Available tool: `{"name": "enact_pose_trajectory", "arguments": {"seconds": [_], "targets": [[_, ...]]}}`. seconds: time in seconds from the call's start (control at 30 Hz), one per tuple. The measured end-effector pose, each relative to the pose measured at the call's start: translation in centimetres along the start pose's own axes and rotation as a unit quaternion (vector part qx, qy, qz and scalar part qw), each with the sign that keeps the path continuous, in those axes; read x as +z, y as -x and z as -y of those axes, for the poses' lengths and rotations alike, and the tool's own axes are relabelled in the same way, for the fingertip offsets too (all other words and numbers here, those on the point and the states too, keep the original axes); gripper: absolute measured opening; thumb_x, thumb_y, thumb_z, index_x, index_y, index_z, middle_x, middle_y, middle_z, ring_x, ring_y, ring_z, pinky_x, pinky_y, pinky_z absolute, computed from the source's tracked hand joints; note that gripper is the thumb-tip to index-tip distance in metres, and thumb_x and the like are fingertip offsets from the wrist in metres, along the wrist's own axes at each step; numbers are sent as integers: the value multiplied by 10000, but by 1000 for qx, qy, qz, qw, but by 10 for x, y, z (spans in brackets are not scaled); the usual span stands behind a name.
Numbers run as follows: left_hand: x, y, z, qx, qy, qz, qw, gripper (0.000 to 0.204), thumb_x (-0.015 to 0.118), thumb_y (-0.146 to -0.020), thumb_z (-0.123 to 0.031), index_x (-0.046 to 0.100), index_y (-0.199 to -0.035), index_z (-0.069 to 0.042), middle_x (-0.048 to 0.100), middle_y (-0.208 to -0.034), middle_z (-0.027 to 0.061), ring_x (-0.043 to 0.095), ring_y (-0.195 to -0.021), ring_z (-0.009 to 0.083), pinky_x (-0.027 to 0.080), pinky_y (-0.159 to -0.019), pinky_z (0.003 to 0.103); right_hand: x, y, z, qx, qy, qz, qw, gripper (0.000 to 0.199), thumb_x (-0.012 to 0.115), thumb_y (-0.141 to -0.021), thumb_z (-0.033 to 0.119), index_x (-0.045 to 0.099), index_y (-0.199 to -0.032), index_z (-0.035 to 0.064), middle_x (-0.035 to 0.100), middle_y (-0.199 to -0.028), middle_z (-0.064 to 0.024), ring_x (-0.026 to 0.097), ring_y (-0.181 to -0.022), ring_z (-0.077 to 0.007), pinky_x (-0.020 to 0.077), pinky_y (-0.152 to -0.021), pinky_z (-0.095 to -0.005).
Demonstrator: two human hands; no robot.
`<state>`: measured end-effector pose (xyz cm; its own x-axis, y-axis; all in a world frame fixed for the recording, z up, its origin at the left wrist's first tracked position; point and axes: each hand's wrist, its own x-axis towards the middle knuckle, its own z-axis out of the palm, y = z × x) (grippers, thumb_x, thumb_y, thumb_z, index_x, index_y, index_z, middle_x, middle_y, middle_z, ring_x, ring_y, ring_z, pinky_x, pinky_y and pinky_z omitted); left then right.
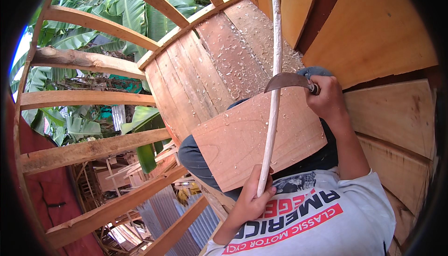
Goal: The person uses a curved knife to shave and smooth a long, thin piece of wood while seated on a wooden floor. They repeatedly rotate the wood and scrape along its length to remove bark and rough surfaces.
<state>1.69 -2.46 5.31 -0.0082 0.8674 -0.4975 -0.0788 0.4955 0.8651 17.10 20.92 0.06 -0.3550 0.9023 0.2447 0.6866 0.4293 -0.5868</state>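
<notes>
Left hand (249,200) grips the pale stick's (273,97) near end; it runs straight away across the board (233,139), where the right hand (326,98) clasps a curved knife (285,81) against its middle.

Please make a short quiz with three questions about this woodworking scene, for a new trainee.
1. True or false: the left hand holds the lower end of the long pale stick.
2. What does the right hand hold? A) a hammer B) a curved blade C) a saw
3. Fill in: the stick lies across a wooden ____ resting on the person's lap.

Key:
1. True; its grip is closed around the stick's end.
2. B; the blade's edge meets the stick.
3. Board; wood shavings are scattered on the plank floor beyond it.
</notes>
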Motion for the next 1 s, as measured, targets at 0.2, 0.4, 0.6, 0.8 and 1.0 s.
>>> {"name": "enact_pose_trajectory", "arguments": {"seconds": [0.2, 0.4, 0.6, 0.8, 1.0], "targets": [[-5, -7, -2, -4, 7, -47, 999, 416, 522, -759, 20, 414, -1161, 6, 418, -805, 27, 401, -714, 108, 363, -659, 247, 6, 43, 31, -99, -54, 132, 985, 124, 656, -691, 138, 600, -603, 72, 572, -558, -136, 603, -542, -332, 475, -508, -413], [1, -10, -10, 30, -104, -103, 989, 401, 529, -768, 22, 420, -1153, 15, 439, -792, 50, 433, -717, 132, 383, -657, 267, 8, 22, 23, -128, -30, 51, 990, 82, 646, -663, 128, 605, -603, 88, 571, -544, -105, 601, -515, -300, 468, -476, -374], [5, -12, -21, 9, -109, -88, 990, 397, 544, -783, 30, 413, -1158, 12, 447, -798, 67, 440, -715, 143, 388, -659, 281, 7, 8, 13, -121, -15, -16, 992, 167, 649, -718, 142, 582, -603, 41, 537, -555, -168, 575, -494, -326, 440, -473, -377], [11, -2, -19, -32, -40, -15, 999, 393, 535, -783, 53, 405, -1151, 5, 444, -810, 66, 432, -727, 136, 387, -660, 277, -7, -32, -42, 121, -25, -9, 992, 241, 640, -763, 153, 545, -634, -26, 502, -597, -231, 559, -546, -382, 406, -493, -392], [-5, -16, -10, 21, -149, -121, 981, 375, 535, -792, 43, 405, -1143, 9, 437, -772, 57, 431, -702, 136, 384, -644, 276, 9, 39, 37, -63, -93, 168, 979, 78, 645, -702, 129, 661, -672, 59, 594, -596, -172, 622, -588, -346, 493, -545, -421]]}}
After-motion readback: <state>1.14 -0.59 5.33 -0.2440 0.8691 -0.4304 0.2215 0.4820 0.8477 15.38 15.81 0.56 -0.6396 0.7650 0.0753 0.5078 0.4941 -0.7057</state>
